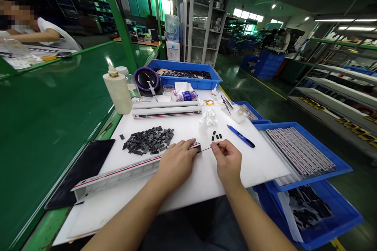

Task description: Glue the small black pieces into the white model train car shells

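Observation:
My left hand (pixel 178 162) is wrapped over the right end of a long white channel-shaped strip (pixel 123 174) with a red line along it. The strip lies slanted across the white board (pixel 250 164). Just right of its end, my right hand (pixel 228 159) pinches a thin dark rod, perhaps a needle or wire (pixel 206 148), whose tip points at the strip's end. Behind my right hand lie several small black pieces (pixel 217 136). A heap of similar black pieces (pixel 149 140) sits behind the strip. A blue pen-like tool (pixel 240 136) lies to the right.
Two more white strips (pixel 166 110) lie at the back, near a cream bottle (pixel 118 90), a syringe (pixel 152 91) and crumpled tissue (pixel 208 117). A blue bin (pixel 216 82) stands behind. Blue trays (pixel 341 168) flank the board's right edge. A person (pixel 55 33) sits at far left.

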A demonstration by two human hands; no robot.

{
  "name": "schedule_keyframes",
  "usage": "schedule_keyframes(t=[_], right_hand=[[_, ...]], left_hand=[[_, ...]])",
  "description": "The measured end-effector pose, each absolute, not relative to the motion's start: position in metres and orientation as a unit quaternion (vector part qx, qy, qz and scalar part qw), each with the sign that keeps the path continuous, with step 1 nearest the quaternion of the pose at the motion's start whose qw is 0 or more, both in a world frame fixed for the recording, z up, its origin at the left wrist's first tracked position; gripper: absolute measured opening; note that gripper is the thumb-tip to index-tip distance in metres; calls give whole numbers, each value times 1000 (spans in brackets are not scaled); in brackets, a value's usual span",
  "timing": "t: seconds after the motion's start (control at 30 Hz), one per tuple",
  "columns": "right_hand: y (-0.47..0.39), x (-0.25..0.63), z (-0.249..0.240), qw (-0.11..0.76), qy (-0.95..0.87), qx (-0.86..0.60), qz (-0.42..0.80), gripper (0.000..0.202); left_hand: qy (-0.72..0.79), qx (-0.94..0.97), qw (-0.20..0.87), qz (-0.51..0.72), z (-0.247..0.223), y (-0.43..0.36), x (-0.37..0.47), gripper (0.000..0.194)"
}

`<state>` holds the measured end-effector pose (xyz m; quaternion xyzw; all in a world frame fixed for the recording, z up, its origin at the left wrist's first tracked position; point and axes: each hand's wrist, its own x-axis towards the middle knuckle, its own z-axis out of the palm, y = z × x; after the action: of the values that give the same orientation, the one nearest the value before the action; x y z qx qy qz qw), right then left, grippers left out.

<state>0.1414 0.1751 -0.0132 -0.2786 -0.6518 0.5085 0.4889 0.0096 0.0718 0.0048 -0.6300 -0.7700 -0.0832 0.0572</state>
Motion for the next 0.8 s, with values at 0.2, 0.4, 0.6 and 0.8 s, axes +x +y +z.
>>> schedule_keyframes(t=[0.2, 0.4, 0.6, 0.8], right_hand=[[176, 143, -15, 495, -649, -280, 506, 18], [176, 144, -9, 500, -636, -288, 512, 20], [247, 158, 34, 645, -563, -261, 445, 26], [366, 170, 75, 658, -596, -354, 294, 24]], left_hand=[[-770, -629, 59, -87, 5, 72, 10, 30], [-770, -630, 56, -84, 6, 72, 10, 30], [-771, -628, 51, -93, 5, 72, 10, 31], [-770, -629, 47, -95, 5, 72, 8, 30]])
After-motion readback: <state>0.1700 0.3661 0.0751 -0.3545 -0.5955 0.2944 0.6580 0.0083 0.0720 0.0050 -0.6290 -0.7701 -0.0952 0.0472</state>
